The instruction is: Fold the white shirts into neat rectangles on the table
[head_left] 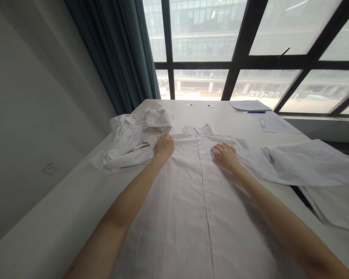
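Observation:
A white button-up shirt point(183, 193) lies front side up, its collar toward the window and its button placket running down the middle. At the shoulder on the left, my left hand point(165, 145) has its fingers curled over the shirt fabric. My right hand point(226, 155) rests on the chest on the other side, fingers stretched out and slightly bent, palm down. One sleeve point(311, 162) spreads out to the right. Beside my left hand is a crumpled heap of white cloth point(128, 133).
The white table point(61, 228) reaches to the window. Papers point(279, 123) and a blue pen point(256, 112) lie at the far right. More folded white cloth point(337, 203) sits at the right edge. A wall and a blue curtain point(119, 50) stand on the left.

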The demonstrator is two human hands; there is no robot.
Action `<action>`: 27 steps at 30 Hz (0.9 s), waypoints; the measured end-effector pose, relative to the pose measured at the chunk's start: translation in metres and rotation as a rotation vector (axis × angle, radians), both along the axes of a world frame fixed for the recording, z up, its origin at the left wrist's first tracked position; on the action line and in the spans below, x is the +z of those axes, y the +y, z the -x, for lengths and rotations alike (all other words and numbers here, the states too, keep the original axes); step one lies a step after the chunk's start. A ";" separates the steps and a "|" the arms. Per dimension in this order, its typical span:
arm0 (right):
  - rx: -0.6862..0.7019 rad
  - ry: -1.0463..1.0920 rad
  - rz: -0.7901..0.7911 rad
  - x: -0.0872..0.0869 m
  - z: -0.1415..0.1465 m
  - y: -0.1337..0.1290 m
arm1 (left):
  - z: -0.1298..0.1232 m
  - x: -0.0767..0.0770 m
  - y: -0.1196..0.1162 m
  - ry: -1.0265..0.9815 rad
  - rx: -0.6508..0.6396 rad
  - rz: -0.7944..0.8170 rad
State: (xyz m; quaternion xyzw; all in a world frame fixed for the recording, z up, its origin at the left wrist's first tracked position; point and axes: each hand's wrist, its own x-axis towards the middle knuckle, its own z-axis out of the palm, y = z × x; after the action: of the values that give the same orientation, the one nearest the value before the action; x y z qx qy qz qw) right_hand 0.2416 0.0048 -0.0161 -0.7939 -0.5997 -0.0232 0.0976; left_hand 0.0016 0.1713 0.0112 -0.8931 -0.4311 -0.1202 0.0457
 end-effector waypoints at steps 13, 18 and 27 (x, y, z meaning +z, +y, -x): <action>-0.107 -0.030 0.132 -0.012 -0.001 -0.012 | 0.009 -0.039 -0.012 0.117 -0.134 0.195; -0.110 -0.089 0.092 -0.003 0.017 -0.024 | 0.015 -0.030 -0.039 0.083 -0.056 0.118; 0.162 -0.035 0.097 -0.011 0.070 -0.066 | 0.034 -0.039 -0.147 0.064 -0.329 0.107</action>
State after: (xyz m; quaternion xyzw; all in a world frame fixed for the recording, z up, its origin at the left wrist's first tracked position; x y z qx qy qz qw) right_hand 0.1719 -0.0610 -0.0267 -0.7462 -0.6638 -0.0003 0.0501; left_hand -0.0322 0.0244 -0.0278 -0.9561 -0.2834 -0.0744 -0.0087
